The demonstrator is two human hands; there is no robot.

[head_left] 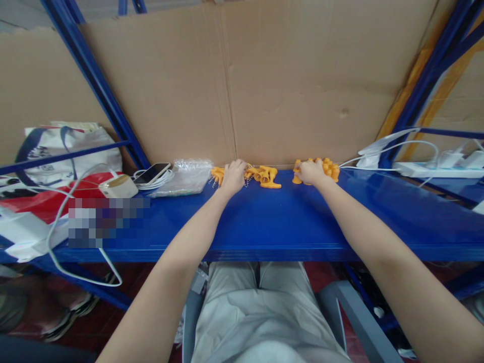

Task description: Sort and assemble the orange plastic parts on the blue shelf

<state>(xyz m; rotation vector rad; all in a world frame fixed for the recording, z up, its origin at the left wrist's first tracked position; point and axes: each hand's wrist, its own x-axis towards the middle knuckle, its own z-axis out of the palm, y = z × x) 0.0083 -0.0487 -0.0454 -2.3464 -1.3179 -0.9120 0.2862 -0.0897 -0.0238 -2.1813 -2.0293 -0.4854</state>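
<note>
My left hand (234,174) reaches to the back of the blue shelf, fingers curled down over a pile of orange pieces with thin metallic chains or rings (217,175). What its fingertips hold is hidden behind the hand. Just right of it lie several loose orange plastic pieces (266,176), some with round hollow ends toward me. Farther right, my right hand (310,172) is closed at the left side of a tight cluster of standing orange plastic pieces (331,170), its fingers around one of them.
A clear plastic bag (185,179) lies left of the orange pieces, beside a phone (152,173) and coiled white cable. A white power bank-like box (118,186) and cloth bag (71,151) are further left. Cardboard (264,80) stands behind. A power strip (438,170) sits right.
</note>
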